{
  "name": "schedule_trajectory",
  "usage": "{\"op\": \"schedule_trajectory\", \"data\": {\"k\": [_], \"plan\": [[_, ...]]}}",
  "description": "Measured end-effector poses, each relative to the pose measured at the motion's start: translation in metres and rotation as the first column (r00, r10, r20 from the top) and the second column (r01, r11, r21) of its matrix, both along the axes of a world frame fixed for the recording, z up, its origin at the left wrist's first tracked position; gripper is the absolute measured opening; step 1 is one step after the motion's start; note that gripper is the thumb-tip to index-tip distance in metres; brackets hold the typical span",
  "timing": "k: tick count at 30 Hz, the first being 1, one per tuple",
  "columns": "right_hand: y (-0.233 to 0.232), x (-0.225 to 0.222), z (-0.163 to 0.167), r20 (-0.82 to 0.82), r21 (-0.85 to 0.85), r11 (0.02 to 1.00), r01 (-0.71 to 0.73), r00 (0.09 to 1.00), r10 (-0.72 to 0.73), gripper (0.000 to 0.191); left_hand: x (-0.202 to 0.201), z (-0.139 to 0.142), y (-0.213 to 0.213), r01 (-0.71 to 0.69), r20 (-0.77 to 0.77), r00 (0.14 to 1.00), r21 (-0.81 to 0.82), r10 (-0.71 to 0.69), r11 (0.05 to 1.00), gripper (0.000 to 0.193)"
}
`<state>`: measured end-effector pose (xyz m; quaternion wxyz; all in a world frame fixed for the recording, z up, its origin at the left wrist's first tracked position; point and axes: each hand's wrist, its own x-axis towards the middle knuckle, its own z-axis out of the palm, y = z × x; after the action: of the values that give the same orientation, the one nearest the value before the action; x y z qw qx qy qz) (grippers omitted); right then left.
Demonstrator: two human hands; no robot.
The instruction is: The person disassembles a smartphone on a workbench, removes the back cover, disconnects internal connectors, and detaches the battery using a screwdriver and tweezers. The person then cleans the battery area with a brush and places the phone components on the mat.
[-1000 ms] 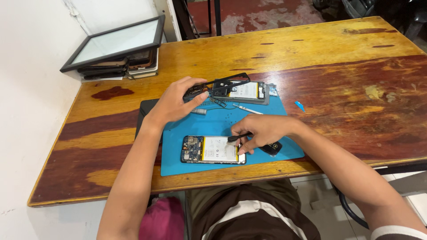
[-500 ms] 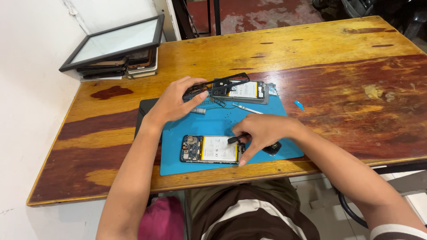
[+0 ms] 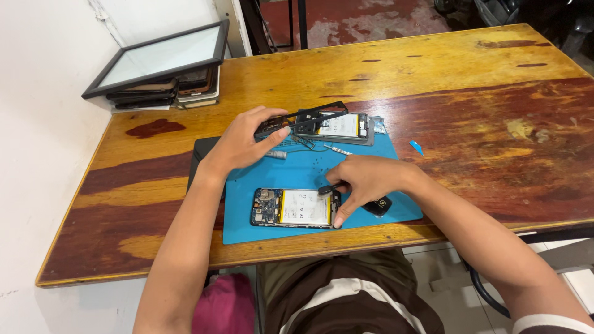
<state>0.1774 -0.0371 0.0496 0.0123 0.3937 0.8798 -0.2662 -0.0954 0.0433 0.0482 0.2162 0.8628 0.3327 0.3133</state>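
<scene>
Blue silicone repair mat [image 3: 371, 170] lay on the worn wooden table [image 3: 433, 74], and on its near part sat an opened smartphone [image 3: 296, 208], back cover off, battery and circuit board showing; its long axis ran left to right, board end toward the left. The right hand [image 3: 365, 182] was pinched shut on a small black tool [image 3: 329, 187] at the phone's right end; that work seemed to call for a light, steady touch. The left hand [image 3: 247, 141] rested with fingers loosely curled, clamped on nothing, its fingertips touching a black phone frame [image 3: 303, 115] beside a second opened phone [image 3: 337, 127]; framed screen panels [image 3: 154, 62] were stacked at the far left corner.
</scene>
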Motion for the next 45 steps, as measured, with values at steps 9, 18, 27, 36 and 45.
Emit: {"op": "schedule_trajectory", "data": {"k": [9, 18, 27, 36, 45], "plan": [[0.0016, -0.0004, -0.0036, 0.049, 0.002, 0.998, 0.063, 0.997, -0.063, 0.065, -0.0002, -0.0009, -0.001, -0.001, 0.007, 1.0, 0.057, 0.001, 0.998, 0.06], [0.0053, 0.0038, -0.0057, -0.023, -0.007, 1.0, 0.023, 0.999, -0.023, 0.065, -0.0011, -0.0013, 0.0005, 0.012, 0.009, 1.0, 0.045, -0.013, 0.999, 0.061], [0.005, 0.0032, -0.0036, 0.032, -0.007, 0.997, 0.079, 0.996, -0.078, 0.061, -0.0002, -0.0006, 0.0002, -0.006, 0.001, 1.0, 0.01, 0.006, 1.0, 0.061], [0.0009, 0.0028, -0.0014, 0.018, 0.02, 1.0, 0.009, 1.0, -0.009, 0.062, -0.0004, 0.0011, -0.002, 0.002, -0.001, 1.0, 0.033, -0.002, 0.999, 0.06], [-0.0018, -0.004, -0.003, 0.021, 0.032, 0.999, 0.012, 1.0, -0.013, 0.068, -0.0003, 0.0009, -0.0018, 0.016, 0.001, 1.0, 0.052, -0.016, 0.998, 0.061]]}}
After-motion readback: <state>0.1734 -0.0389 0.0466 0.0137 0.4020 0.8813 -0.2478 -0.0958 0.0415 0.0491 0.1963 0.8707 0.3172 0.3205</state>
